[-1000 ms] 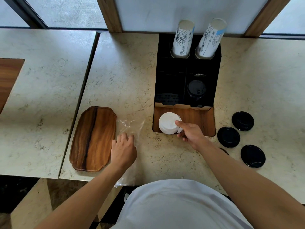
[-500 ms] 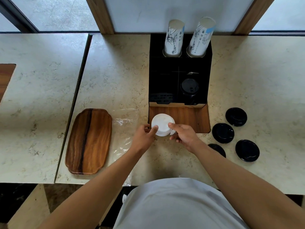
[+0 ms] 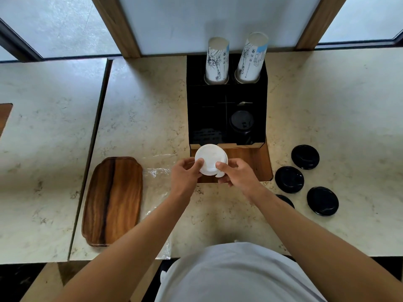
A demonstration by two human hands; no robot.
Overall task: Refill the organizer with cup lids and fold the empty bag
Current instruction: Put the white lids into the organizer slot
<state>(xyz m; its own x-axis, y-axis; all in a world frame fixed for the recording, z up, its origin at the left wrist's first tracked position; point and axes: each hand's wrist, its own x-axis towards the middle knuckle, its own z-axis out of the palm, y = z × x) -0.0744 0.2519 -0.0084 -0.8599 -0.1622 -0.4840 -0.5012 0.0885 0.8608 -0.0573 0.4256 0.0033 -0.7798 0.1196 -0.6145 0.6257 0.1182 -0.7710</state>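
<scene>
Hands, left (image 3: 185, 177) and right (image 3: 236, 176), grip white lid stack (image 3: 210, 159), flat tops facing up.

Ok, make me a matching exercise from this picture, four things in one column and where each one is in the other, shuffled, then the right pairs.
Things:
1. white lids
2. loose black lids
3. wooden tray
4. paper cup stacks

Places:
A. in the back slots of the black organizer
B. held between left hand and right hand
C. on the counter, right of the organizer
D. on the counter, left of the clear bag

Pairs: 1-B, 2-C, 3-D, 4-A
</scene>
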